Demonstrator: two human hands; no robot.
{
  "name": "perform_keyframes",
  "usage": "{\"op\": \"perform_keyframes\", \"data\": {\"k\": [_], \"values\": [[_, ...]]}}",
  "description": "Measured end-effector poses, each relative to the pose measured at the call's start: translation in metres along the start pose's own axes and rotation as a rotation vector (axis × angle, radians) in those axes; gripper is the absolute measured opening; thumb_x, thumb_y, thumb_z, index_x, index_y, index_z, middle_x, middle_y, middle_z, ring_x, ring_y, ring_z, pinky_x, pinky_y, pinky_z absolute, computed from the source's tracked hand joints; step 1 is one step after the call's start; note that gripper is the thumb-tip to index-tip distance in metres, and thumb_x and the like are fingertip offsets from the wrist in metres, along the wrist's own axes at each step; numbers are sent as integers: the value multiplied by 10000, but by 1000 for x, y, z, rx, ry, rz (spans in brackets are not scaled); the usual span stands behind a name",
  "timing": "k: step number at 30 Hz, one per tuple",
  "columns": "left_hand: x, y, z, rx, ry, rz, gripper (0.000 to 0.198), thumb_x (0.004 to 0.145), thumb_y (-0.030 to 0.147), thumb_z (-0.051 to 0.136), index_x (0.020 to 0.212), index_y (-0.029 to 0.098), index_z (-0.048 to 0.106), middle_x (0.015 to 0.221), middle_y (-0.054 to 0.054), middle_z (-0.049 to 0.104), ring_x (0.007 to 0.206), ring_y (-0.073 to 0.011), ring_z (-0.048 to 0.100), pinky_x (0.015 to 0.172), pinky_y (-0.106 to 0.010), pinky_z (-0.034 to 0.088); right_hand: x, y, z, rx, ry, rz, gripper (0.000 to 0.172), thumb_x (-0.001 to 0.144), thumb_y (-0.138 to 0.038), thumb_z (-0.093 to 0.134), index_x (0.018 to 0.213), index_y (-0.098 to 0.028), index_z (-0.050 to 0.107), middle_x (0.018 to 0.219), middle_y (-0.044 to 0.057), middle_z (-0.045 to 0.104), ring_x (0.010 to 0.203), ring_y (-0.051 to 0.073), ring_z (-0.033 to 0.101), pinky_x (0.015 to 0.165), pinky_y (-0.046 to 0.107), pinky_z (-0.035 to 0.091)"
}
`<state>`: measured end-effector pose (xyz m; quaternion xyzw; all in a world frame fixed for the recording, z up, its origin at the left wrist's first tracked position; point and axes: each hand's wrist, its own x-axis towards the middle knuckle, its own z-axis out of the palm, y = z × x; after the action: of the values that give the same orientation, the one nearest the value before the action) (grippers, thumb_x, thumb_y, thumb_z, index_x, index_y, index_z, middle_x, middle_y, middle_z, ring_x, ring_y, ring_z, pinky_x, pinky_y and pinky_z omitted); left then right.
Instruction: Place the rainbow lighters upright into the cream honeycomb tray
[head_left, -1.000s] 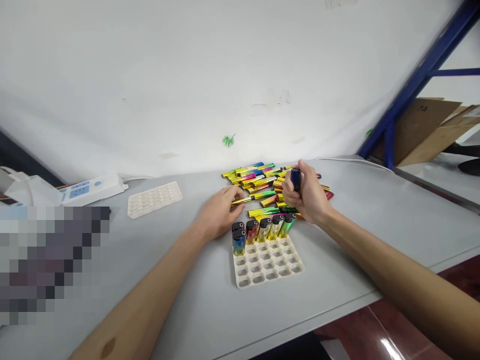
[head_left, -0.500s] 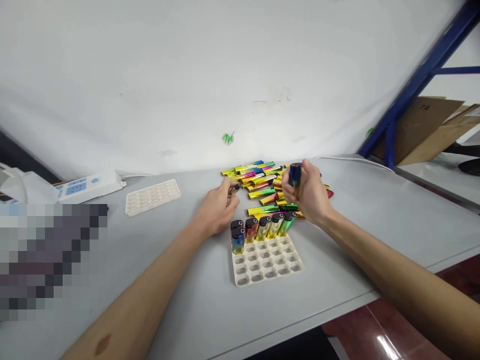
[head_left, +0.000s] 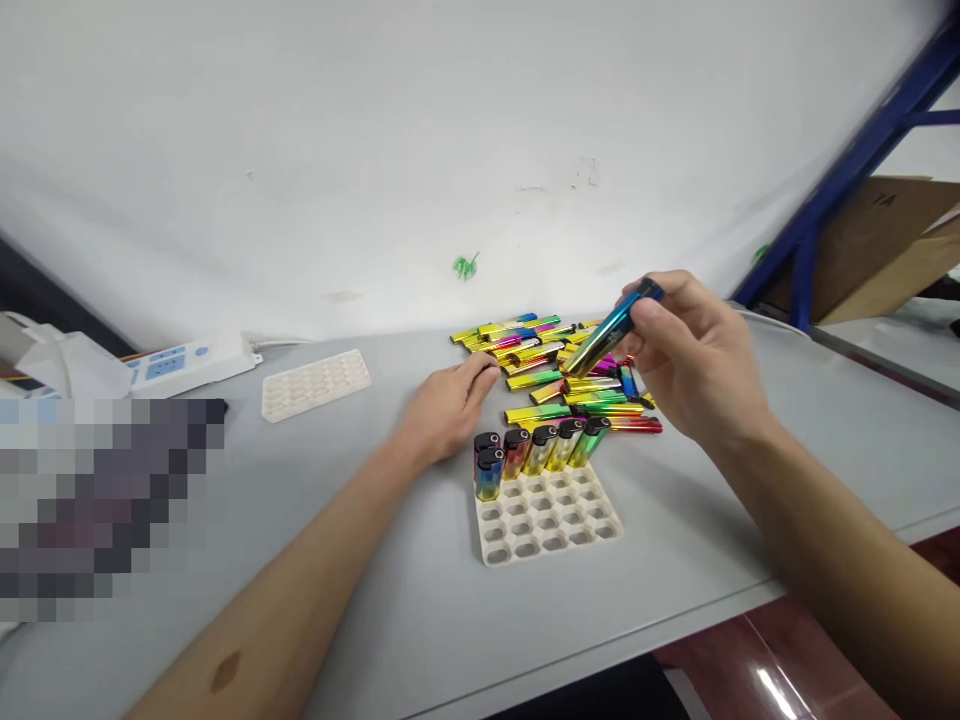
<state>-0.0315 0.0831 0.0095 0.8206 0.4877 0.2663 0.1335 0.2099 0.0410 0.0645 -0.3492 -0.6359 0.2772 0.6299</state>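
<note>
My right hand is raised above the table, its fingers pinched on a blue-to-gold lighter that tilts down to the left. Under it lies a pile of shiny multicoloured lighters. My left hand rests on the table at the left edge of the pile, fingers curled, fingertips touching a lighter there. In front of both hands sits a white holed tray with several lighters standing upright in its far row and one in the second row at the left.
A second white tray lies to the left. A white power strip and a white device sit at the far left by a blurred patch. A blue rack post and cardboard stand at the right. The table edge runs along the bottom right.
My right hand has lifted and moved right, tipping its lighter from upright to slanted. My left hand has stayed at the pile's left edge.
</note>
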Motion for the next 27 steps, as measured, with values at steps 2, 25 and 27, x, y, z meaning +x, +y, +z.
{"op": "perform_keyframes", "data": {"k": [2, 25, 27], "values": [[1, 0, 1, 1, 5, -7, 384, 1047, 478, 275, 1122, 275, 591, 850, -8, 693, 760, -211, 638, 668, -310, 418, -9, -8, 4, -55, -35, -80, 190, 882, -431, 717, 991, -294, 642, 943, 11, 630, 752, 144, 626, 657, 312, 550], [1, 2, 0, -71, 21, -63, 243, 976, 323, 333, 1121, 233, 507, 926, -34, 699, 807, -219, 634, 732, -344, 456, -41, -12, 31, -700, -449, -647, 160, 874, -365, 743, 934, -252, 647, 931, 45, 649, 837, 215, 555, 777, 415, 412], [0, 1, 0, -63, 37, -79, 183, 934, 287, 382, 1071, 230, 489, 869, -20, 678, 776, -209, 614, 713, -339, 450, -42, -13, 32, -665, -458, -637, 136, 879, -368, 737, 906, -262, 655, 909, 34, 648, 832, 209, 552, 785, 415, 417]]}}
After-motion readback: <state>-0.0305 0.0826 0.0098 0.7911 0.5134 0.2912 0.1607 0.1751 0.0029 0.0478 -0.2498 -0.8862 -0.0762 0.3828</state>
